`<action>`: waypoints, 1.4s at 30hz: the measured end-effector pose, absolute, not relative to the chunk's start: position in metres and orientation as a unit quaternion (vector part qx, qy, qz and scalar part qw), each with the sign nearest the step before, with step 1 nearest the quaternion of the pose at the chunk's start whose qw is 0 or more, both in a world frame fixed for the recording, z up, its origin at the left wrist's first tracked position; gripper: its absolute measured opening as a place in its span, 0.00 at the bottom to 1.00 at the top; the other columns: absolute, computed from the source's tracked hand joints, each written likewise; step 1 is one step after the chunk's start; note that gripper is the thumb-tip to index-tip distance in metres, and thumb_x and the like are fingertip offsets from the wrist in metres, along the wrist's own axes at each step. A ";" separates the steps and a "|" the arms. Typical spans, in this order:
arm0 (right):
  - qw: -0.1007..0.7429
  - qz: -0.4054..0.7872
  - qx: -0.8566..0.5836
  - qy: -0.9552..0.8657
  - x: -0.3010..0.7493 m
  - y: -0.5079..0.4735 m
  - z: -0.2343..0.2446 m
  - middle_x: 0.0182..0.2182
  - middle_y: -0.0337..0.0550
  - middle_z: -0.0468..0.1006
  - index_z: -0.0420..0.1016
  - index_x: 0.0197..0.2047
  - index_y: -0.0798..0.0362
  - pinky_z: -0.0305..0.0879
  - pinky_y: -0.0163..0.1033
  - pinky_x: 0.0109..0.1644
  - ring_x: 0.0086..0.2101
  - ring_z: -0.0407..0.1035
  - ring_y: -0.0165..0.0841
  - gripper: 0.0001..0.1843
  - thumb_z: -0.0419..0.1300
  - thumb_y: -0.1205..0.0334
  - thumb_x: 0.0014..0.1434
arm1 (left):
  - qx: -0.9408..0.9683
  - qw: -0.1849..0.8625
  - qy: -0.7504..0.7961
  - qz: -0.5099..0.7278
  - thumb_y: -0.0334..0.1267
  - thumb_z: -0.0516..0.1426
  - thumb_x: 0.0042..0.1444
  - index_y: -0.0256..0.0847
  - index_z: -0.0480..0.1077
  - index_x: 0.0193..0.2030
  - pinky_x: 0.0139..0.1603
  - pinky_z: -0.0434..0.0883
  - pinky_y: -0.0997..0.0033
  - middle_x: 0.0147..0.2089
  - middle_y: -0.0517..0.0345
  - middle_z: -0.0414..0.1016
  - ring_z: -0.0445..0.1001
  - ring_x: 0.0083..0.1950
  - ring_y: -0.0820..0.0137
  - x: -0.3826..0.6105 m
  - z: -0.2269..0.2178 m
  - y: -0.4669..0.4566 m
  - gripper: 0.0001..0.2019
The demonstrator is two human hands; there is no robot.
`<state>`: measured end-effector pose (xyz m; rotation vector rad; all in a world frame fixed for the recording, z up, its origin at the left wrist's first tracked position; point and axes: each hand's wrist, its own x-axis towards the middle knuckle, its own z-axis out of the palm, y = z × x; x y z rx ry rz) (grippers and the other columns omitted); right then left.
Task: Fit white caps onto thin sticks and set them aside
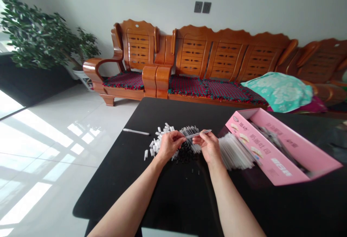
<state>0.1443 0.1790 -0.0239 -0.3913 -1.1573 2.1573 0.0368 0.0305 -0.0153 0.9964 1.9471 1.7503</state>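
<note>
My right hand (209, 146) pinches a slim, pale pen (193, 135) between thumb and fingers, its pointed end toward the right. My left hand (170, 143) is closed at the pen's left end, fingertips pressed together there; any small part inside them is hidden. Under and around my hands lie white pen caps (154, 146), small black plugs (185, 154) and a fan of thin pen refills (189, 130). A stack of translucent pen barrels (235, 152) rests beside my right hand. One capped pen (136, 132) lies apart on the left.
A pink open box (267, 150) with grey contents stands on the black table (114, 179) at right. Behind the table runs a wooden sofa (195, 56) with a turquoise cloth (282, 90). A potted plant (43, 34) is at far left.
</note>
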 end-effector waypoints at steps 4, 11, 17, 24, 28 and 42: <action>0.324 0.822 -0.151 -0.443 0.145 0.180 -0.024 0.25 0.42 0.82 0.73 0.35 0.54 0.78 0.37 0.29 0.25 0.79 0.37 0.14 0.72 0.63 0.47 | 0.385 0.125 0.706 0.581 0.41 0.62 0.54 0.39 0.75 0.33 0.24 0.63 0.75 0.22 0.61 0.72 0.69 0.22 0.72 0.036 -0.015 0.028 0.07; 0.326 0.824 -0.165 -0.433 0.144 0.181 -0.026 0.23 0.41 0.82 0.72 0.33 0.54 0.77 0.37 0.26 0.23 0.78 0.37 0.14 0.72 0.63 0.45 | 0.484 -0.004 0.733 0.478 0.40 0.59 0.59 0.42 0.77 0.36 0.37 0.66 0.72 0.32 0.56 0.74 0.72 0.33 0.70 0.038 -0.009 0.024 0.07; 0.343 0.825 -0.152 -0.423 0.146 0.186 -0.027 0.24 0.43 0.82 0.73 0.34 0.54 0.78 0.40 0.27 0.23 0.78 0.38 0.13 0.71 0.62 0.47 | 0.396 -0.045 0.762 0.510 0.41 0.60 0.58 0.42 0.78 0.37 0.33 0.65 0.74 0.32 0.57 0.75 0.69 0.29 0.73 0.017 -0.007 0.014 0.07; 0.352 0.824 -0.152 -0.418 0.146 0.188 -0.029 0.23 0.43 0.82 0.73 0.34 0.54 0.77 0.40 0.26 0.22 0.78 0.38 0.13 0.71 0.62 0.47 | 0.494 -0.058 0.792 0.355 0.40 0.61 0.56 0.46 0.80 0.41 0.47 0.66 0.63 0.40 0.54 0.77 0.72 0.41 0.64 0.008 -0.014 0.012 0.08; 0.347 0.825 -0.150 -0.421 0.146 0.188 -0.030 0.24 0.43 0.82 0.73 0.34 0.54 0.77 0.39 0.26 0.23 0.78 0.39 0.12 0.70 0.62 0.48 | 0.522 -0.084 0.803 0.275 0.41 0.65 0.51 0.47 0.79 0.46 0.50 0.64 0.55 0.45 0.52 0.77 0.69 0.46 0.57 0.016 -0.016 0.016 0.14; 0.370 0.816 -0.150 -0.419 0.146 0.188 -0.031 0.25 0.44 0.83 0.73 0.35 0.54 0.78 0.40 0.26 0.23 0.78 0.38 0.12 0.70 0.63 0.48 | 0.329 0.103 0.673 0.654 0.41 0.63 0.52 0.40 0.77 0.40 0.34 0.69 0.71 0.31 0.58 0.76 0.72 0.31 0.71 0.018 -0.009 0.021 0.11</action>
